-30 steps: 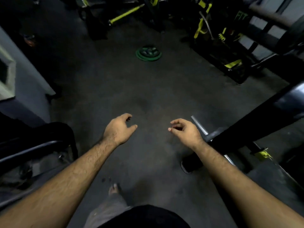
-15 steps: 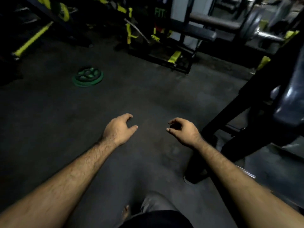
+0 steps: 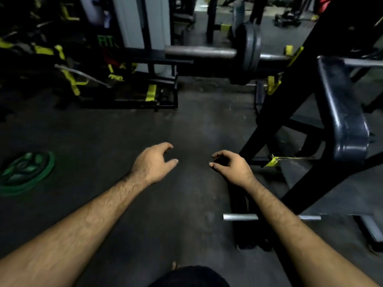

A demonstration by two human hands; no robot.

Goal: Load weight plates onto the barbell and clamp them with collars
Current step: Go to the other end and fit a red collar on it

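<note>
A barbell [image 3: 200, 52] rests on the rack at the top of the view, its bare sleeve end pointing left. A dark weight plate [image 3: 249, 49] sits on it, further in. Green weight plates [image 3: 24, 172] lie stacked flat on the floor at the far left. My left hand [image 3: 153, 162] and my right hand [image 3: 232, 166] hover side by side over the dark floor, well short of the barbell. Both hold nothing, with fingers loosely curled and apart. No collar shows.
A black rack frame [image 3: 290, 96] with a padded bench [image 3: 344, 112] stands to the right. A short steel peg [image 3: 240, 216] sticks out low by my right forearm. Yellow-and-black gym machines [image 3: 128, 79] line the back left. Dark floor [image 3: 145, 125] lies ahead.
The view has swung right and upward: the green plates slid to the far left edge, and the barbell with its plate came into view ahead. Both hands kept their pose.
</note>
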